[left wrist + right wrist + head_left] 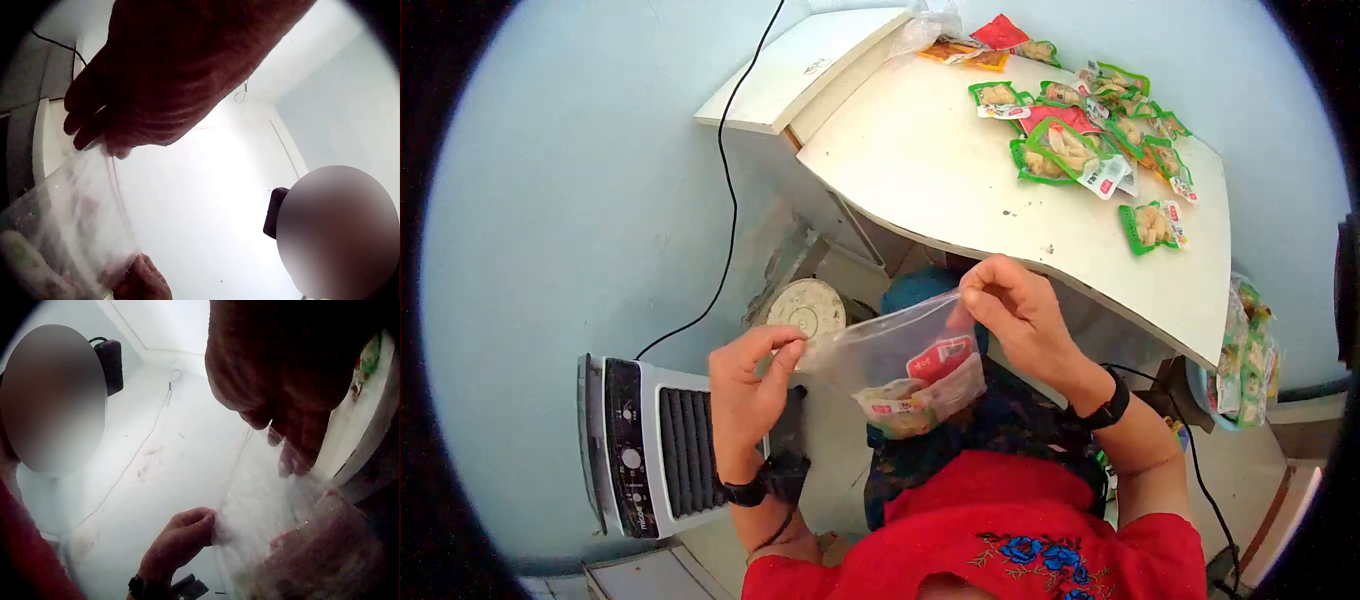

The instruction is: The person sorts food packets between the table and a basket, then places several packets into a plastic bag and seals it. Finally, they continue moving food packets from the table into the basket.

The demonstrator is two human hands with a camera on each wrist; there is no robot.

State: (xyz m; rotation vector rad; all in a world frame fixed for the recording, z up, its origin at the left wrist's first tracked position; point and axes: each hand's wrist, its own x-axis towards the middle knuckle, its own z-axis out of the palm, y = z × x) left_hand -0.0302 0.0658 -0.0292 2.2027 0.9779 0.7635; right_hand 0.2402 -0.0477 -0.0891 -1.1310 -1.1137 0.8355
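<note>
A clear plastic bag [880, 345] is stretched between both hands, its top edge pulled taut, above the person's lap. Inside it lie a red-labelled packet [941, 358] and a white-and-red food packet [897, 408]. The left hand [750, 385] pinches one top corner between thumb and fingers; the right hand [1022, 318] pinches the other. In the left wrist view the left hand [156, 75] grips the bag [75, 219] from above. The right wrist view has the right hand [281, 369] at the bag's edge, with its packets blurred behind the film.
Several green-edged food packets [1065, 150] lie on the white table [920, 150]. More packets fill a tub [1225, 415] at the right. An air cooler [685, 450] stands at the left, near a round-lidded container [805, 308]. A black cable [733, 200] hangs along the wall.
</note>
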